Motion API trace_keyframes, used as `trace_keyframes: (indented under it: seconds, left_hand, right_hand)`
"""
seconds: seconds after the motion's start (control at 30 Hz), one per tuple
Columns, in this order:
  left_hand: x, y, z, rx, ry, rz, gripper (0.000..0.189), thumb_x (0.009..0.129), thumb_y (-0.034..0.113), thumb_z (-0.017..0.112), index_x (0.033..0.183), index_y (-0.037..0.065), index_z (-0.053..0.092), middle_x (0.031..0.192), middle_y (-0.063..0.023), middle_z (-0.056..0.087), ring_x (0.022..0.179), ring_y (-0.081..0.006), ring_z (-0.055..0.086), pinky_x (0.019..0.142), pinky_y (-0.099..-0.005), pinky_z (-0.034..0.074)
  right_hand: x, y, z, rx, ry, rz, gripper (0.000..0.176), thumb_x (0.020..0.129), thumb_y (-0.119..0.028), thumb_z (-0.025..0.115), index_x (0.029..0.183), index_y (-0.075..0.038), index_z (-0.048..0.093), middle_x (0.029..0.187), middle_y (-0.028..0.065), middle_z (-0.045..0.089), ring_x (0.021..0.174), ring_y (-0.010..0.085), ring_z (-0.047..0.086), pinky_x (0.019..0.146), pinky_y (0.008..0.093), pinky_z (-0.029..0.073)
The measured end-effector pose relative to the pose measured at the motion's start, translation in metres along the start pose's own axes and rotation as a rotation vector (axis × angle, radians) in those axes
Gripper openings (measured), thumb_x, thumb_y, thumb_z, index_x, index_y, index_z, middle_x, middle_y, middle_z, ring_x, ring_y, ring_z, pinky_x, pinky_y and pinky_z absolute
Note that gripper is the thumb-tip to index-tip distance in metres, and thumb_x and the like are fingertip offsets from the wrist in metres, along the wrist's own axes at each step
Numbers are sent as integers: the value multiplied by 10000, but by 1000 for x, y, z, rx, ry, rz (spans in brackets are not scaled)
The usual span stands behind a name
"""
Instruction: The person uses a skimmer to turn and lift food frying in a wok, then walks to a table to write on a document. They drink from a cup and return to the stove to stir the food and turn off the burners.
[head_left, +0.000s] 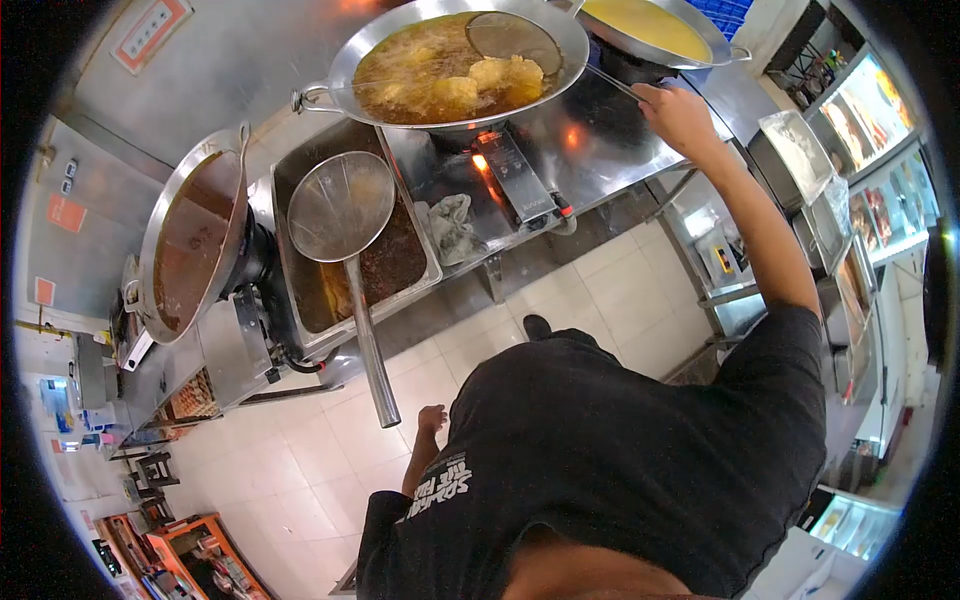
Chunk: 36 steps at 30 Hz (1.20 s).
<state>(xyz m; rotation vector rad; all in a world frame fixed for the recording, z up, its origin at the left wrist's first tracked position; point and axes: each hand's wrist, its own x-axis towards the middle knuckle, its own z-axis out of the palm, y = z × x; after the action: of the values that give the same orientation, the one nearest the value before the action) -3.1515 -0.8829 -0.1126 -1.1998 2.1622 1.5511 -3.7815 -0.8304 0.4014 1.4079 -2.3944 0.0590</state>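
My right hand [680, 118] is closed around the thin handle of a mesh skimmer [515, 42]. The skimmer's round head lies in a wok [338, 88] of bubbling brown oil, where pale golden battered pieces [508, 78] float beside and below the mesh. My left hand [432, 418] hangs low by my side, holding nothing, with its fingers loosely apart. Nearest to it is the metal handle of a large round strainer [342, 205]. That strainer rests across a deep steel tray [432, 268] with dark oil and fried bits inside.
A second wok [728, 52] of yellow liquid stands at the upper right, and a wok of dark oil [190, 240] at the left. A crumpled cloth [455, 228] lies on the steel counter beside a black burner control [518, 178]. Metal containers [795, 145] stand on the right.
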Motion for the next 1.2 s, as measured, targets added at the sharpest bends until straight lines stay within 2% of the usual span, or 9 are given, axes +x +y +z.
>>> trace_keyframes:
  seconds: [0.1,0.17,0.23,0.4,0.87,0.97,1.03,1.13,1.2]
  left_hand:
    - [9,-18,4,-298,42,-62,169,821,191,499,887,55,574,716,-76,608,584,-157,567,463,-307,422]
    - [21,-40,8,-76,117,135,182,799,208,532,867,48,586,696,-68,602,567,-160,561,456,-305,413]
    - [32,-39,5,11,25,-36,215,765,244,574,818,37,607,656,-57,593,531,-158,550,442,-300,404]
    - [40,-43,7,96,102,97,231,762,256,570,791,30,608,641,-56,592,507,-158,542,428,-300,399]
    - [49,-33,14,-42,73,148,187,761,224,574,705,46,566,610,-59,570,466,-154,508,388,-301,339]
    - [47,-26,19,-98,95,126,175,780,219,566,737,49,570,626,-62,576,477,-155,507,387,-304,331]
    - [38,-17,24,-60,141,134,174,800,218,555,773,47,575,645,-64,584,491,-158,510,390,-307,331]
    - [26,-18,32,588,259,320,162,781,197,557,872,70,603,689,-38,626,571,-145,596,466,-336,460]
    - [1,19,34,311,181,-24,187,788,207,536,922,94,604,699,-32,637,579,-136,613,516,-328,496]
  right_hand:
    - [-4,13,-11,22,14,-27,268,811,-223,541,1069,-174,592,795,148,631,729,334,602,635,431,479]
    - [-5,19,-19,61,-6,-13,272,810,-224,543,1072,-170,592,810,151,631,753,338,599,659,432,478]
    - [-2,27,-15,73,36,-6,274,809,-224,544,1072,-160,593,818,160,629,768,345,596,675,437,475]
    - [11,26,-20,168,-8,90,273,796,-189,531,1051,-129,606,882,174,625,829,357,589,721,435,472]
    - [122,11,19,-114,9,118,237,755,-158,513,914,-25,628,903,217,616,835,353,612,715,437,490]
    - [156,21,44,-64,11,3,218,711,-141,520,812,9,641,798,199,636,740,348,632,645,416,502]
    - [185,30,59,-41,-226,2,191,732,-176,541,756,-12,635,711,165,627,603,297,613,546,407,484]
    - [208,34,65,183,-453,89,181,747,-206,564,715,-38,623,574,93,565,427,206,509,408,358,404]
    - [224,42,74,375,-529,147,180,754,-219,571,702,-52,612,513,47,508,368,155,428,355,320,342]
